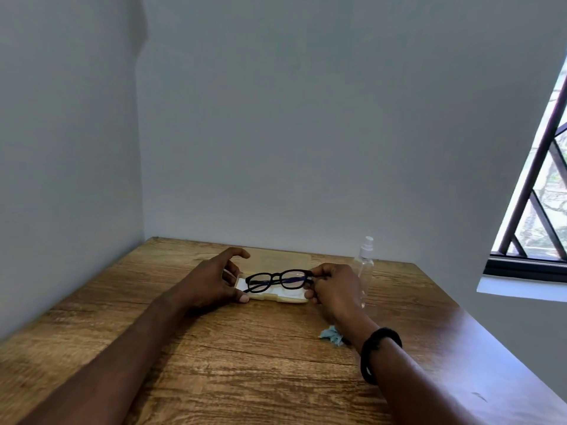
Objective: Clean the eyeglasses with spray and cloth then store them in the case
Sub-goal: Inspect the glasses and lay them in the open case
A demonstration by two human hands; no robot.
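A brown wooden bench with a strong grain (245,363) fills the corner of a room with plain pale grey walls (276,118). A pale cream hard-shell eyeglasses case (285,297) lies open toward the far side of the bench, its lid laid back flat toward the wall. To the right of the case and high above it, a dark-barred window (540,194) lets in daylight.

The black thick-rimmed eyeglasses with clear lenses (279,276) are folded and sit just over the case's tray; whether they touch it is unclear. The right grip (334,286) pinches their right end, and the left grip (211,283) holds the case's left end, thumb on the near edge.

Just right of the case, behind the right grip, stands a clear plastic spray bottle (363,268). A crumpled light blue cloth (331,334) lies nearer than the case, beside the right wrist.
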